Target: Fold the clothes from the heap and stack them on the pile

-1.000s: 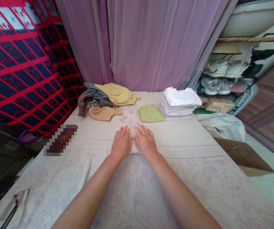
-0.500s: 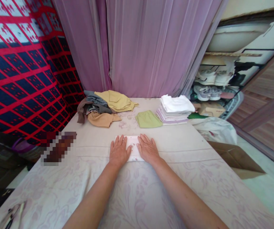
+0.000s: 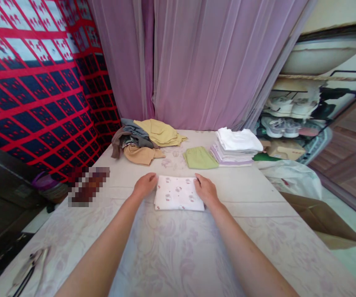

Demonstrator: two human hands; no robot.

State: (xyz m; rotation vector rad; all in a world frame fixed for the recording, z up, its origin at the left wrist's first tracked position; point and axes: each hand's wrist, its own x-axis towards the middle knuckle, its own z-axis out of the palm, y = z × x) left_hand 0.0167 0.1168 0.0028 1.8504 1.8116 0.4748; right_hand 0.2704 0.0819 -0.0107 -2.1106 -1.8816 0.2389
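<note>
A white cloth with a small printed pattern [image 3: 178,196] lies folded into a flat rectangle in front of me. My left hand [image 3: 146,184] is closed at its far left corner, fingers curled around the edge. At the opposite far corner, my right hand [image 3: 206,188] grips the cloth between thumb and fingers. Beyond it rest folded green shorts [image 3: 200,158], beside a stack of folded white and lilac clothes [image 3: 238,144]. Whether the cloth is a garment cannot be made out.
A loose heap of clothes, including a yellow garment [image 3: 159,132] and an orange one [image 3: 142,154], sits at the back left. Purple curtains [image 3: 209,62] hang behind the cloth-covered surface [image 3: 252,239]. To the right stand a cardboard box [image 3: 323,218] and a shoe rack with sneakers [image 3: 280,126].
Both hands were pressed flat on the cloth; now they hold its far corners, and more of its printed face shows. The view has shifted slightly to the left.
</note>
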